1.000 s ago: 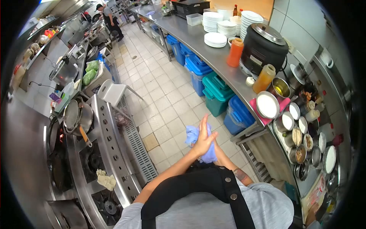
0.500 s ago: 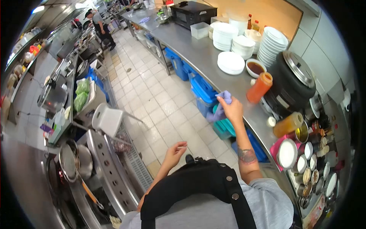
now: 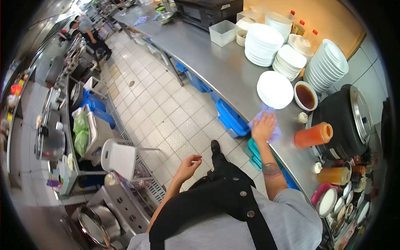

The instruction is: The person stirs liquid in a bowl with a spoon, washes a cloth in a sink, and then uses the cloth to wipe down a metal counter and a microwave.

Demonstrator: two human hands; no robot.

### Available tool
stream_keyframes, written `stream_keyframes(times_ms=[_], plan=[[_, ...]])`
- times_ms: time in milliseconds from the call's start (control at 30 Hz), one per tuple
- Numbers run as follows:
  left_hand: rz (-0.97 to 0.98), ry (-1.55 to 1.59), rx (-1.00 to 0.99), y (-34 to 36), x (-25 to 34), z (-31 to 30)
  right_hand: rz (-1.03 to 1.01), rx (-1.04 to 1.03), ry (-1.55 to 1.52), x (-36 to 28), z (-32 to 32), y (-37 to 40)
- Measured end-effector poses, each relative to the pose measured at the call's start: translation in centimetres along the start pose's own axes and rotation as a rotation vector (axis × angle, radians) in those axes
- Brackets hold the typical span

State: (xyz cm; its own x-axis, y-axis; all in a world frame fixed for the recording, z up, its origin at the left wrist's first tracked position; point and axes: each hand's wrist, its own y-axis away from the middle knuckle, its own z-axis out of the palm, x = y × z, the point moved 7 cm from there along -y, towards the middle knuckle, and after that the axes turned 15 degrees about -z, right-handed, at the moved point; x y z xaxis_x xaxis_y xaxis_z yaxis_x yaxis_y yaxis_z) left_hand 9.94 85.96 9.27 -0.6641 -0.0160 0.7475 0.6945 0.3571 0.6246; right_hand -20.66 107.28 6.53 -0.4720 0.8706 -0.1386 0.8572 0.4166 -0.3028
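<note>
My right hand (image 3: 263,127) rests on a light purple cloth (image 3: 275,132), pressing it to the steel counter (image 3: 233,79) near its front edge. The cloth bunches out around my fingers, just below a stack of white plates (image 3: 275,89). A white bowl of dark brown sauce (image 3: 305,96) and a squeeze bottle of orange sauce (image 3: 312,135) stand to the right of the cloth. My left hand (image 3: 188,167) hangs over the tiled floor with loosely bent fingers and holds nothing.
A black lidded pot (image 3: 348,123) stands against the wall. More plate stacks (image 3: 262,43) and a clear plastic tub (image 3: 223,33) sit farther back. Blue bins (image 3: 231,118) are under the counter. On the left is a white chair (image 3: 118,158). A person (image 3: 89,35) stands far down the aisle.
My right hand has lowered the cloth from in front of the counter edge onto its top. My left hand's fingers have curled slightly. The view has moved forward along the counter.
</note>
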Motion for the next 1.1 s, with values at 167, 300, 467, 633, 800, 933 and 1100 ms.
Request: stream_keyframes(times_ms=[167,300,467,633,800,933,1100], plan=[[-0.178,-0.192,-0.046,-9.9,-0.1,-4.9,-0.018,-0.024,-0.11,-7.6,2.9,-9.3],[-0.157,-0.291,0.043,-14.8,0.6,-13.4,0.217,0.075,-0.058,-7.4,6.1,-20.2],[-0.444,-0.296,0.319,-17.2,-10.2,-24.4,0.432,0.204,0.117,-5.0,8.0,-28.1],[-0.503,0.072,-0.102,-22.9,-24.5,-27.6,-0.239,0.451,-0.38,-18.9,13.0,-28.5],[-0.306,-0.357,-0.078,-30.4,-13.0,-36.6,-0.067,-0.064,-1.271,-33.5,12.9,-30.4],[-0.506,-0.012,0.045,-32.1,-6.4,-46.2,0.349,0.279,-1.022,-25.1,9.0,-32.7],[-0.477,-0.333,0.137,-32.9,-5.9,-55.0,0.304,0.238,0.031,-8.9,12.6,-33.0]])
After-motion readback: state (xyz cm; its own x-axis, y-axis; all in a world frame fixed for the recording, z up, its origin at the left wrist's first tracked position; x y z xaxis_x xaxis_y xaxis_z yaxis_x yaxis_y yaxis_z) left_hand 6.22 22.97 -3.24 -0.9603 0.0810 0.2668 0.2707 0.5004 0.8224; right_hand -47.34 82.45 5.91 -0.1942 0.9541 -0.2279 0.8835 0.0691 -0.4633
